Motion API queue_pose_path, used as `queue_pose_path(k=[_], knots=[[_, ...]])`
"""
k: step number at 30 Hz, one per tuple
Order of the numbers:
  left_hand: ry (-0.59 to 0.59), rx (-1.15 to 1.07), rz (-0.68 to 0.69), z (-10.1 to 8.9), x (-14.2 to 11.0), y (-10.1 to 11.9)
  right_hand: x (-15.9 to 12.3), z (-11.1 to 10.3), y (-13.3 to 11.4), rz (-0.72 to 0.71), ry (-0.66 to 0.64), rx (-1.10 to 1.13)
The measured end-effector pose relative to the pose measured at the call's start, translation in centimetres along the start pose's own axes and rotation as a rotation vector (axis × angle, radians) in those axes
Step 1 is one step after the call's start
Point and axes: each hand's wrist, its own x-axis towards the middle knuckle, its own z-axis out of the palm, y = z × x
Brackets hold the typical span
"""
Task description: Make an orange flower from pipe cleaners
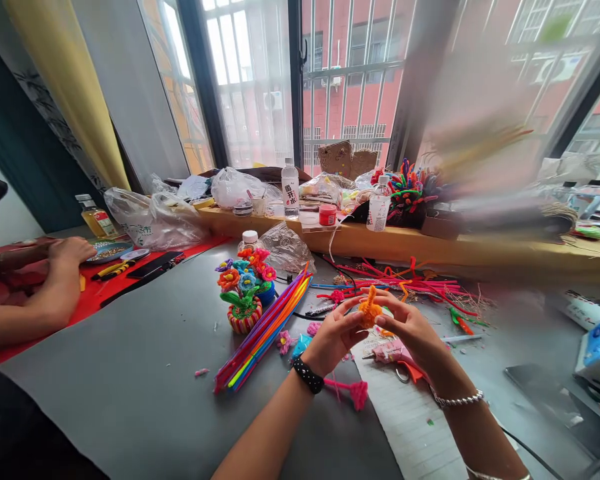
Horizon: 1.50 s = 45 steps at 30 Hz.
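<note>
Both my hands meet over the grey table and pinch a small orange pipe-cleaner flower between them. My left hand, with a black beaded bracelet at the wrist, grips it from the left. My right hand, with a silver bracelet, grips it from the right. A pink pipe-cleaner piece lies under my left wrist. A bundle of long coloured pipe cleaners lies to the left, next to a finished pipe-cleaner flower pot.
Lined white paper and a pink glue gun lie under my hands. Loose red and orange pipe cleaners litter the far table. Bottles and plastic bags crowd the wooden sill. Another person's hands rest on a red mat at left.
</note>
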Motion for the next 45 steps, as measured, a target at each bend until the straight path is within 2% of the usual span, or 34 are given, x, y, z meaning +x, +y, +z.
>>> queue_pose_path(k=[8,13,17,20,23,30,35,42,45], knots=[[0.016,-0.042,-0.021,0.1,-0.3,-0.1,0.0,-0.1,0.4,-0.019,0.013,0.053],[0.103,-0.006,0.006,0.6,-0.3,-0.2,0.1,-0.1,0.5,-0.036,0.035,0.048],[0.253,0.146,0.124,0.7,-0.2,-0.3,0.2,-0.1,0.3,-0.069,0.219,0.032],[0.302,0.259,0.207,0.7,-0.1,-0.5,0.1,0.0,-0.1,-0.054,0.351,-0.017],[0.288,0.330,0.263,0.6,-0.1,-0.7,0.1,0.3,-0.5,-0.061,0.418,-0.071],[0.253,0.361,0.296,0.8,-0.3,-0.7,-0.1,0.8,-0.7,-0.118,0.418,-0.106],[0.284,0.336,0.274,1.0,-0.4,-0.6,0.0,1.1,-0.6,-0.100,0.426,-0.099],[0.278,0.267,0.210,1.2,-0.5,-0.5,0.0,1.5,0.0,-0.188,0.515,-0.154],[0.279,0.268,0.227,1.2,-0.5,-0.6,0.0,1.6,0.1,-0.198,0.515,-0.166]])
